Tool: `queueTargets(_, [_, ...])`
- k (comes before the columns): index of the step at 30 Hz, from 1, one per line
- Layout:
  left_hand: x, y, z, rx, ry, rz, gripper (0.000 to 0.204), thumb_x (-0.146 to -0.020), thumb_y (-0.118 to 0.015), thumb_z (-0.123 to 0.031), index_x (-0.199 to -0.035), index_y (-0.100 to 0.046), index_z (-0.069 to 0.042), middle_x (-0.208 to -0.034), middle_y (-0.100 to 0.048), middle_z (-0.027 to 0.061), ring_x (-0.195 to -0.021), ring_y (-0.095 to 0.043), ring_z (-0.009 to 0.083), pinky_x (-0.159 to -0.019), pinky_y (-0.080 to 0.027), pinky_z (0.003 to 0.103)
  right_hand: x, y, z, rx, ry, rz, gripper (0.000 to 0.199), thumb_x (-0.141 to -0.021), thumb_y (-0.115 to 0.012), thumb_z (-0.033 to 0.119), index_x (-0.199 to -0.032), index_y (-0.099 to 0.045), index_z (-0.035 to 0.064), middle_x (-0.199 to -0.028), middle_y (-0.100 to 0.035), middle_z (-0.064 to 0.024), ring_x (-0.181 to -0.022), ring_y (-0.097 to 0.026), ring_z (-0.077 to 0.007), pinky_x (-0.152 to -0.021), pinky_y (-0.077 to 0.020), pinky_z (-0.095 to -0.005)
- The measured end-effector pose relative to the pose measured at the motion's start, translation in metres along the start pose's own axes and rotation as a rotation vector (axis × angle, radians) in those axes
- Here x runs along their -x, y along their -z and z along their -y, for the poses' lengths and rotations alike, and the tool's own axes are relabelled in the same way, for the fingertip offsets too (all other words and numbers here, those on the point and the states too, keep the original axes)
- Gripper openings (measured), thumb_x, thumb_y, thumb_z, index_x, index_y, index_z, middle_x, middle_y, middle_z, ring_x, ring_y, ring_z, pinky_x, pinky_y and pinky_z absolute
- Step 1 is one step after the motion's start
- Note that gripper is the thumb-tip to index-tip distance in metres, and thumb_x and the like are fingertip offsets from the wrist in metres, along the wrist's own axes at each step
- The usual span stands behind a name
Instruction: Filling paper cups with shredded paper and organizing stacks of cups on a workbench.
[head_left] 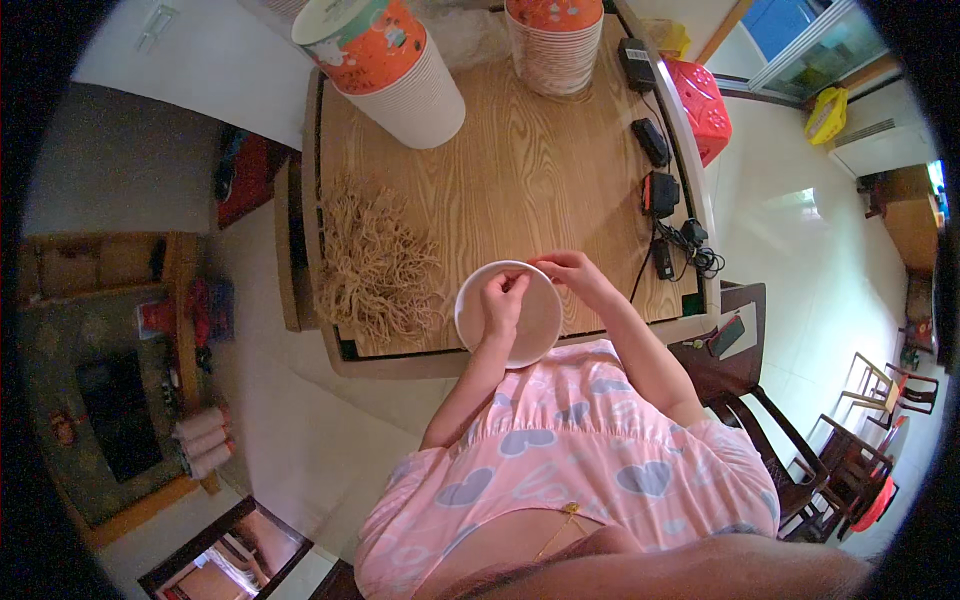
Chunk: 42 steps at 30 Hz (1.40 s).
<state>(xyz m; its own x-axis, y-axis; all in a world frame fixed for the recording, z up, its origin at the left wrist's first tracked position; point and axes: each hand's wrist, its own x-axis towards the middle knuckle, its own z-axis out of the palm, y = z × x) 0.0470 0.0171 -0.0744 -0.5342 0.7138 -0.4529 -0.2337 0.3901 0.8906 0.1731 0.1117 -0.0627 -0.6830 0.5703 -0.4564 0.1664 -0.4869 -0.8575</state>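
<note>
1. Tub (540, 325): white inside, mouth turned up toward the camera; located at the table's (520, 190) near edge, just in front of the pink dress (600, 440). Whether table or lap bears it: cannot tell.
2. Left hand (503, 298): inside the mouth of the tub, fingers curled in toward the thumb. Anything pinched between them is hidden; grip cannot be told.
3. Right hand (567, 268): at the tub's far right rim, fingers bent together against it. Cannot tell whether they pinch the rim or something small beside it.
4. Cords (380, 268): tan, loose tangled heap on the table, left of the tub, near it and apart from both hands.
5. Left stack (405, 90): nested white tubs, orange and green print on the outermost; lies tilted at the far left of the table.
6. Right stack (555, 50): similar nested tubs, orange print, at the far edge.
7. Right side of table: black adapter (636, 66), orange-and-black block (660, 193), coiled cable (708, 262).
8. Red stool (702, 112): beyond the table's right edge.
</note>
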Motion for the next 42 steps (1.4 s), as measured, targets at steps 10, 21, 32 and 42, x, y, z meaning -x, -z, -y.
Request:
queueTargets(10, [0.001,0.004,0.001,0.025,-0.045,-0.004,0.01,-0.077,-0.063,-0.012,-0.084,-0.063,-0.006,-0.07,-0.057,-0.0049,-0.055,-0.044,0.0028,-0.047,-0.033,0.018,-0.008,-0.002,-0.003,-0.111,-0.044,0.001,0.025,-0.086,-0.054,0.02,-0.101,-0.059,0.0004,-0.093,-0.061,-0.0039,-0.083,-0.056,-0.0098,-0.074,-0.0443,-0.0223])
queueTargets(21, [0.004,0.002,-0.003,0.062,-0.053,-0.005,0.008,-0.077,-0.062,-0.013,-0.082,-0.063,-0.007,-0.067,-0.056,-0.0061,-0.051,-0.041,0.0018,-0.045,-0.03,0.018,-0.003,-0.003,0.0,-0.1,-0.011,-0.001,0.023,-0.085,-0.055,0.017,-0.099,-0.06,-0.0002,-0.09,-0.061,-0.0037,-0.081,-0.056,-0.0095,-0.072,-0.044,-0.022])
queueTargets(32, [0.006,0.0,-0.005,0.081,-0.068,0.033,0.01,-0.077,-0.063,-0.011,-0.085,-0.062,-0.006,-0.071,-0.057,-0.0049,-0.057,-0.045,0.0039,-0.051,-0.036,0.019,-0.012,-0.005,-0.012,0.002,0.05,-0.023,0.017,-0.085,-0.055,0.016,-0.09,-0.06,0.0009,-0.081,-0.058,0.0004,-0.074,-0.052,-0.0078,-0.067,-0.0416,-0.0209])
queueTargets(42, [0.016,0.019,-0.082,-0.989,-0.775,0.054,0.025,-0.072,-0.059,-0.007,-0.097,-0.055,-0.009,-0.081,-0.054,0.0069,-0.07,-0.058,0.0275,-0.062,-0.047,0.039,0.0,-0.021,0.022,0.491,0.422,-0.27,0.008,-0.08,-0.056,0.01,-0.082,-0.054,0.0018,-0.073,-0.057,-0.0111,-0.069,-0.054,-0.0175,-0.063,-0.0434,-0.0304])
